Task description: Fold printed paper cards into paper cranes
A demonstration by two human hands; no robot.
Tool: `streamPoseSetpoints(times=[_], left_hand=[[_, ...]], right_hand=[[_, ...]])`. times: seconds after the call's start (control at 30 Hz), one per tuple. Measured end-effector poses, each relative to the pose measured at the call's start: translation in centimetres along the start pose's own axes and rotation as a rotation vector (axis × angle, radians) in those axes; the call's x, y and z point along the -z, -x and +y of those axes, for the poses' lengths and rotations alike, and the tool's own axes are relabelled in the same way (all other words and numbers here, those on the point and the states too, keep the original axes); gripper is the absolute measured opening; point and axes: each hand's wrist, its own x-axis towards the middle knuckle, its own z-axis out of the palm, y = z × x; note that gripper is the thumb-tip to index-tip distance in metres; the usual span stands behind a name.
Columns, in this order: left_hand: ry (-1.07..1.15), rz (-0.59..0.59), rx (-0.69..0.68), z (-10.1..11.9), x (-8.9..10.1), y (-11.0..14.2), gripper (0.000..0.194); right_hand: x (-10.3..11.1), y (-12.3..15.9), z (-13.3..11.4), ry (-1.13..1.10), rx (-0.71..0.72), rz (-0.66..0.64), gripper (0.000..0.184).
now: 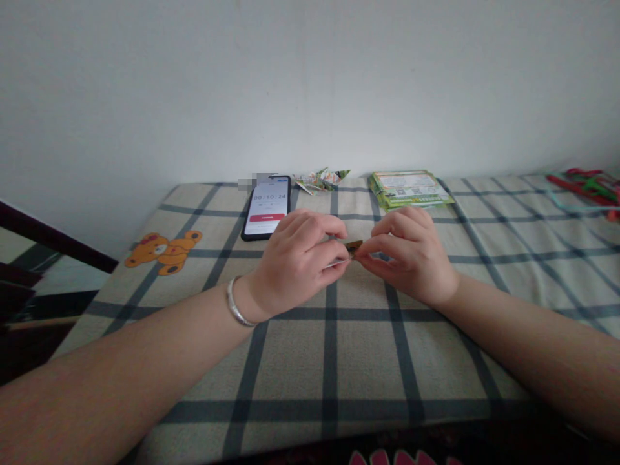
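Note:
Over the middle of the table, my left hand (303, 258) and my right hand (411, 255) meet at a small folded piece of printed paper (354, 247). Dark yellow-green shows on the bit visible between the fingertips, with a pale edge under the left fingers. Both hands are closed in a pinch on it, one from each side. Fingers cover most of the paper, so its full shape is hidden. A silver bangle (236, 302) circles my left wrist.
Behind my left hand lies a phone (267, 206) showing a timer. Folded printed-paper shapes (320, 181) and a stack of green printed sheets (411, 187) lie near the wall. Red and green items (588, 187) are far right. A checked cloth (290, 368) with a bear picture covers the table.

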Motion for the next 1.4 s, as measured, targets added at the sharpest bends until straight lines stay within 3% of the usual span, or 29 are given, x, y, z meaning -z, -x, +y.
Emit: streamPoseSetpoints(times=[0.2,0.47,1.2,1.4], left_hand=[[0.016,0.014,0.026,-0.11,-0.05,0.1,0.007],[-0.055,-0.012,-0.045,-0.07,0.03,0.02,0.004],[-0.031,-0.081,0.027,-0.41,0.11,0.2,0.007],[0.026,-0.081,0.035,-0.67,-0.03,0.4,0.003]], right_hand=[[-0.01,0.16,0.22,0.049,0.002,0.006,0.007],[0.04,-0.2,0.05,0.046,0.035,-0.025,0.007],[0.08,0.05,0.32,0.112,0.049,-0.019,0.01],[-0.15,0.11,0.53,-0.033,-0.022,-0.035,0.007]])
